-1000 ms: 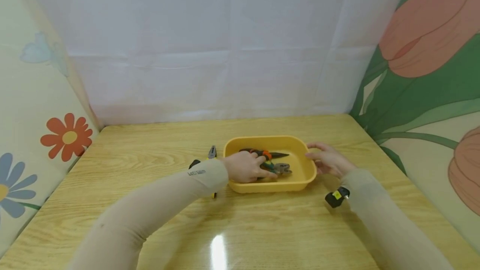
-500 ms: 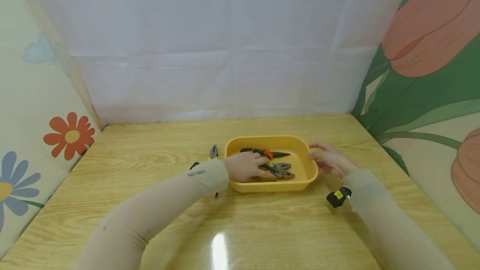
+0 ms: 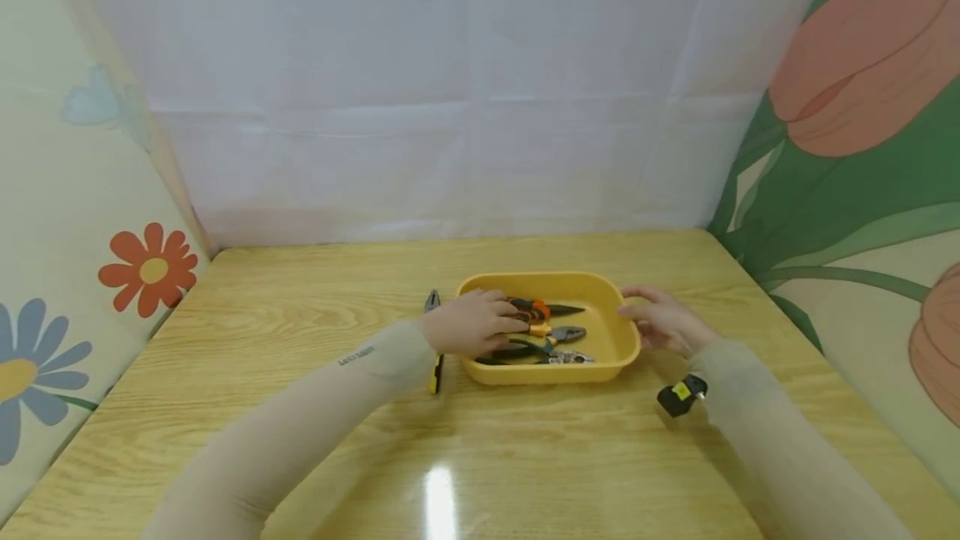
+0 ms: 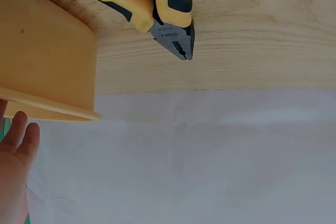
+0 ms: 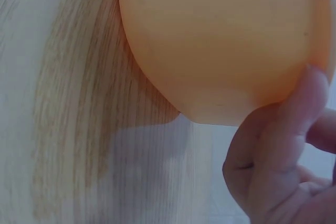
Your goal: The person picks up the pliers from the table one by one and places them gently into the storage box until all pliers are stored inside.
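Observation:
A yellow plastic tray [image 3: 547, 375] holds several pliers. My left hand [image 3: 472, 323] lies over its left end, fingers reaching past the rim above the handles; in the left wrist view the fingers [image 4: 29, 142] are fairly straight. Inside are long-nose pliers with orange-and-black handles [image 3: 558, 310], orange-handled pliers with a grey head [image 3: 568, 333], and green-handled pliers [image 3: 573, 357] nearest the front wall. At the right end, my right hand [image 3: 663, 323] holds the tray by its rim, with the thumb [image 5: 307, 93] against the outer wall.
Yellow-and-black combination pliers [image 4: 173, 35] lie on the wooden table [image 3: 330, 298] left of the tray, partly covered by my left wrist in the head view. A white cloth [image 3: 375, 107] hangs behind the table, with flower-patterned panels [image 3: 840, 148] at the sides.
My left hand has drawn back leftward from the middle of the tray, uncovering more of the pliers inside. The green-handled pliers now lie nearer the front wall. My right hand stays at the rim.

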Motion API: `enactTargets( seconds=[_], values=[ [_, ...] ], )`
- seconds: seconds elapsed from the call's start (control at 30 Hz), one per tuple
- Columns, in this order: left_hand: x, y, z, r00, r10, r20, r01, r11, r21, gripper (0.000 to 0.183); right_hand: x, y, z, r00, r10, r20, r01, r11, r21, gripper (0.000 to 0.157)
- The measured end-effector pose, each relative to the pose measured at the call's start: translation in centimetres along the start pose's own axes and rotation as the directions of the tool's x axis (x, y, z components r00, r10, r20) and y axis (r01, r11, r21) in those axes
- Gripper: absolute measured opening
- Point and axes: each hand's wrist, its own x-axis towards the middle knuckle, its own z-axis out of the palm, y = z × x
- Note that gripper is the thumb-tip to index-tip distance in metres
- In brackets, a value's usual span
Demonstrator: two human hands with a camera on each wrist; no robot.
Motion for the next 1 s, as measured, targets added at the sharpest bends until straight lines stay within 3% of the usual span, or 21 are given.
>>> enactTargets(
  seconds=[0.2, 0.43, 0.6, 0.77, 1.0],
  values=[
    [-1.9, -0.2, 0.0, 0.994, -0.043, -0.099, 0.029, 0.990, -0.139, 0.040, -0.1, 0.1, -0.2, 1.000, -0.011, 0.007, 0.011, 1.000, 0.002, 0.054],
    [-4.3, 0.3, 0.0, 0.975, -0.167, -0.148, 0.126, 0.959, -0.253, 0.043, -0.1, 0.1, -0.2, 1.000, 0.001, -0.001, -0.001, 1.000, -0.002, 0.054],
    [-5.8, 0.6, 0.5, 0.943, -0.234, -0.235, 0.167, 0.947, -0.274, 0.046, -0.1, 0.0, -0.1, 1.000, 0.012, -0.004, -0.012, 1.000, -0.002, 0.055],
    [-6.9, 0.9, 0.9, 0.901, -0.289, -0.324, 0.198, 0.938, -0.285, 0.047, 0.0, -0.1, 0.0, 1.000, 0.014, -0.005, -0.014, 1.000, -0.002, 0.054],
    [-7.9, 1.7, 1.4, 0.838, -0.438, -0.327, 0.352, 0.890, -0.290, 0.051, -0.1, -0.2, 0.0, 1.000, 0.006, 0.000, -0.006, 1.000, 0.008, 0.054]
  ],
)
